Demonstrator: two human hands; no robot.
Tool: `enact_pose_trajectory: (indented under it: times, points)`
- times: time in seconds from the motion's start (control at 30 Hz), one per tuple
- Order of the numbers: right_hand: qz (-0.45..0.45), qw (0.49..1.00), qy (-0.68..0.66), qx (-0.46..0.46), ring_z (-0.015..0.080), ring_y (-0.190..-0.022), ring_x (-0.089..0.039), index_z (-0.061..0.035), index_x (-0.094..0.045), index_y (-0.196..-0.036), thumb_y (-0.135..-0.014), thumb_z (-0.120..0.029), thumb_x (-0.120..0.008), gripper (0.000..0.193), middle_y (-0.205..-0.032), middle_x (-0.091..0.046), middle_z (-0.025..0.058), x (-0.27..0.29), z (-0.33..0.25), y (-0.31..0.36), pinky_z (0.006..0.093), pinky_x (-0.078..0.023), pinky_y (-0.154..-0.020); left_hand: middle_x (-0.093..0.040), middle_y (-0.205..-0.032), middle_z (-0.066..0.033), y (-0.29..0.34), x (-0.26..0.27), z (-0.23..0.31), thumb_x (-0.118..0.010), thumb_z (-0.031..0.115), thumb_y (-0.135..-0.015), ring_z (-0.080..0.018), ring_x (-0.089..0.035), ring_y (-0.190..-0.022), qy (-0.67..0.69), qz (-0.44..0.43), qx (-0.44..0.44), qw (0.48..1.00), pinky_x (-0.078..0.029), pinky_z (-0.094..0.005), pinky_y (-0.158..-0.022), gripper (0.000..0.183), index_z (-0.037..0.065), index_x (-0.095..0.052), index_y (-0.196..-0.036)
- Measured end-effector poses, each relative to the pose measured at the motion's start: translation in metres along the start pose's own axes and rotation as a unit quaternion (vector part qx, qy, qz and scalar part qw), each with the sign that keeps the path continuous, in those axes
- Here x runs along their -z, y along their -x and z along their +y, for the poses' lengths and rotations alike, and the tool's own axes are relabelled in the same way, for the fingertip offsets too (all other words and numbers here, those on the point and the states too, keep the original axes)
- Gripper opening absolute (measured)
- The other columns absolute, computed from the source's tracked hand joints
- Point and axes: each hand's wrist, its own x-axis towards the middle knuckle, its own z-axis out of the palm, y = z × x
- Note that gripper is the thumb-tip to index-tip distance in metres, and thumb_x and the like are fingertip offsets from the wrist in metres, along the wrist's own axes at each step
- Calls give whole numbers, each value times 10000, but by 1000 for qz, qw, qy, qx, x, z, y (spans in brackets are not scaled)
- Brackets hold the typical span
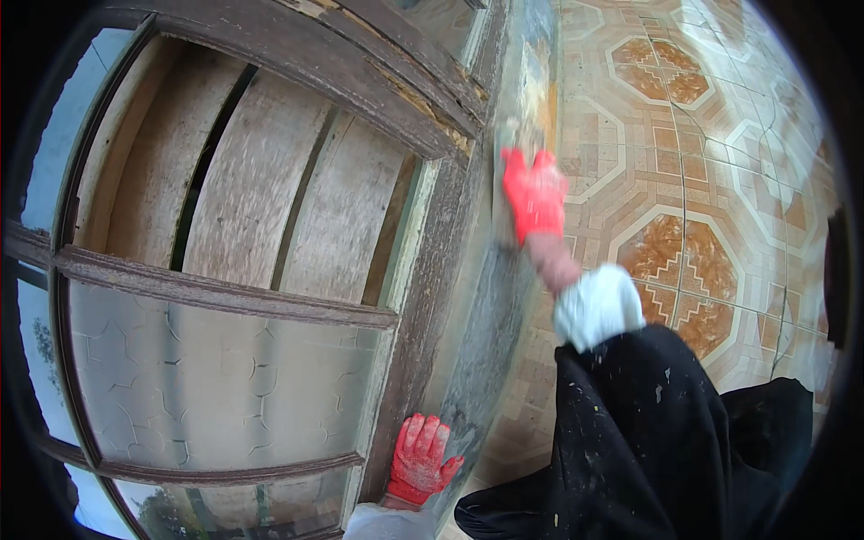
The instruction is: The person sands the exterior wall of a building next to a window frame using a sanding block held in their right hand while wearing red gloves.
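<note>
My left hand [422, 457], in a red work glove whitened with dust, lies with fingers spread on the lower part of the brown window frame [416, 297]. Farther up, my right hand [536, 193], in a red glove, is over the long painted sill [490, 324] beside the frame. Motion blurs this hand. Its fingers look closed around something greyish at their tips, too smeared to name. Grey, whitish and ochre patches mark the sill under and beyond it. Paint on the wooden frame is worn and chipped, with bare yellowish wood at the upper joint.
Left of the sill, the window has a patterned glass pane [225, 378] and an opening with wooden boards [261, 171] behind it. A tiled floor [684, 171] with brown octagon patterns stretches along the right. My dark, paint-specked clothing [648, 423] fills the lower right.
</note>
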Motion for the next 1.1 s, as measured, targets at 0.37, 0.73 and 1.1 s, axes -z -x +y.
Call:
enact_pose_trajectory:
  times: [0.37, 0.73, 1.1]
  points:
    - [14, 991, 20, 134, 391, -908, -625, 41, -581, -1032, -802, -436, -705, 543, -949, -608, 236, -6, 4, 7, 438, -510, -802, -477, -1293, -201, 0, 9, -2, -541, 531, -857, -418, -420, -1248, 42, -68, 9, 997, -346, -556, -1072, 628, 10, -523, -1206]
    - [-98, 987, -85, 93, 395, -958, -606, -26, -440, -1232, -708, -285, -783, 677, -990, -578, 208, 16, 30, 105, 444, -496, -842, -495, -1278, -201, 3, 11, -6, -557, 500, -859, -422, -443, -1240, 26, -70, 15, 997, -365, -554, -1060, 599, 8, -527, -1200]
    - [-24, 996, -48, -70, 429, -896, -616, 35, -632, -905, -881, -498, -570, 536, -973, -615, 270, -18, 37, -105, 475, -485, -770, -493, -1281, -180, -7, 4, 0, -594, 487, -841, -398, -435, -1239, 53, -81, -10, 995, -362, -541, -1062, 593, 20, -538, -1203]
